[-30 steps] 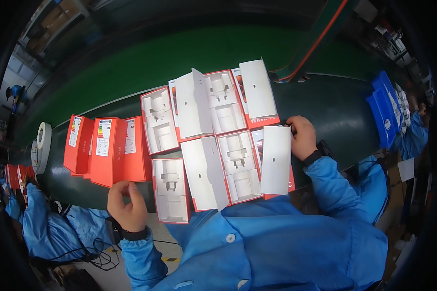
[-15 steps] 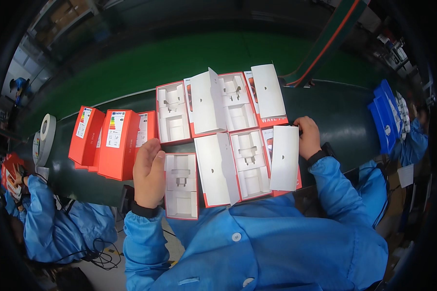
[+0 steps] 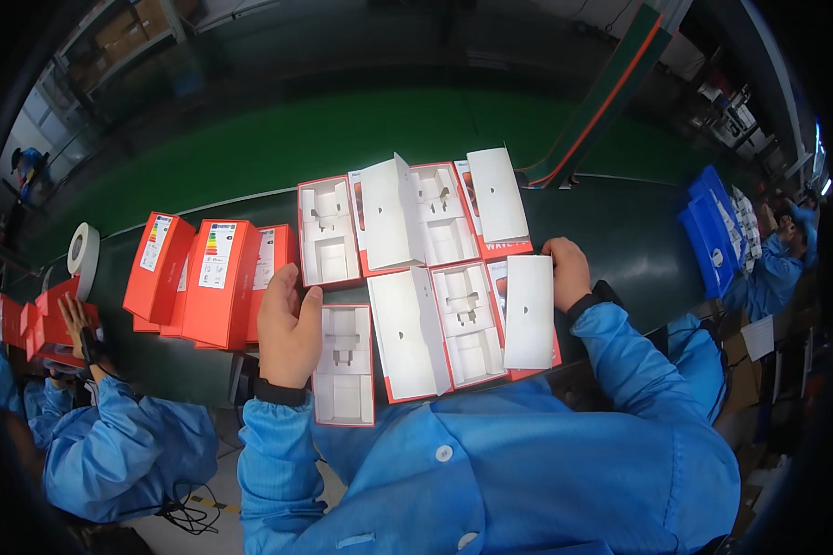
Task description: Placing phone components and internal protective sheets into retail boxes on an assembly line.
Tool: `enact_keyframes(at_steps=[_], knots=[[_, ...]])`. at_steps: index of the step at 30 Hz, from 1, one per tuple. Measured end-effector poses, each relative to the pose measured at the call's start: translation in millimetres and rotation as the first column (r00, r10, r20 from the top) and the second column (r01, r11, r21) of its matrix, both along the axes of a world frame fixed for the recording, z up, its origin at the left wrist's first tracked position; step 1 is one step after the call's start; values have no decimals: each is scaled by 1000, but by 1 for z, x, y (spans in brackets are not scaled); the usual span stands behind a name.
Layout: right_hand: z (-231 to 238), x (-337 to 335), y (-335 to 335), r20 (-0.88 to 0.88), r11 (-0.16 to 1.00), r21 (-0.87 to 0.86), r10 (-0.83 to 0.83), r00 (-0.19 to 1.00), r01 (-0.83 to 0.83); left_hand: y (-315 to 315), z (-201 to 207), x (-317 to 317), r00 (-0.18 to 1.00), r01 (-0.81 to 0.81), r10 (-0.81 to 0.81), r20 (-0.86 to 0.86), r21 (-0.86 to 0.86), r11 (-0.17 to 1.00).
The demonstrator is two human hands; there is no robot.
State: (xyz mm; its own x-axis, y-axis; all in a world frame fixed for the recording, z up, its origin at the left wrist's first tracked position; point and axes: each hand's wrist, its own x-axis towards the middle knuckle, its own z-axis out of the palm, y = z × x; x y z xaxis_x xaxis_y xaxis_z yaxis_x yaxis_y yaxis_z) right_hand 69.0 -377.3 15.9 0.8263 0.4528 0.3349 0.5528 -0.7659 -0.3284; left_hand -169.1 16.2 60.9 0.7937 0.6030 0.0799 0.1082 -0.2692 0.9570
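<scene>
Several opened red-and-white phone-type boxes stand close together in two rows before me. Their white trays, such as the far-left tray (image 3: pixel 329 229) and the near-left tray (image 3: pixel 344 365), have moulded cutouts with nothing in them. White flaps (image 3: pixel 407 328) stand up or lean between the trays. My left hand (image 3: pixel 289 328) rests along the left side of the group, fingers stretched and thumb apart, against the near-left tray. At the right end my right hand (image 3: pixel 567 270) bends its fingers against the edge of the near-right box, beside its white lid flap (image 3: pixel 529 313).
Closed red boxes (image 3: pixel 215 296) with energy-type labels are stacked on the left. Beyond them are a white tape roll (image 3: pixel 83 250) and a co-worker's hand (image 3: pixel 76 324) by more red boxes. A blue bin (image 3: pixel 708 231) stands at right; a green belt (image 3: pixel 250 162) runs behind.
The view has shifted a little, so the boxes sit lower in it. My hands keep their places at both ends of the group. The co-worker's hand at left now spreads over red boxes.
</scene>
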Motion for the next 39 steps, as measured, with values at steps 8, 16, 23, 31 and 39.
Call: enact_keyframes(at_steps=[8, 16, 23, 31, 39], knots=[[1, 2, 0, 26, 1000, 14, 16, 1000, -16, -1, -4, -6, 990, 138, -130, -53, 170, 976], [-4, 1, -1, 41, 999, 9, -42, 998, 42, -8, -17, -36, 949, 312, -316, -4, -146, 939], [-1, 1, 3, 37, 999, 14, -35, 999, 34, -18, -38, -90, 937, 331, -337, -89, -73, 941], [-3, 1, 2, 44, 999, 28, -38, 998, 37, -43, -42, -71, 990, 137, -112, 84, -407, 903], [1, 3, -12, 118, 998, 69, -2, 993, -6, -43, -43, -44, 972, 196, -104, 212, -479, 856]])
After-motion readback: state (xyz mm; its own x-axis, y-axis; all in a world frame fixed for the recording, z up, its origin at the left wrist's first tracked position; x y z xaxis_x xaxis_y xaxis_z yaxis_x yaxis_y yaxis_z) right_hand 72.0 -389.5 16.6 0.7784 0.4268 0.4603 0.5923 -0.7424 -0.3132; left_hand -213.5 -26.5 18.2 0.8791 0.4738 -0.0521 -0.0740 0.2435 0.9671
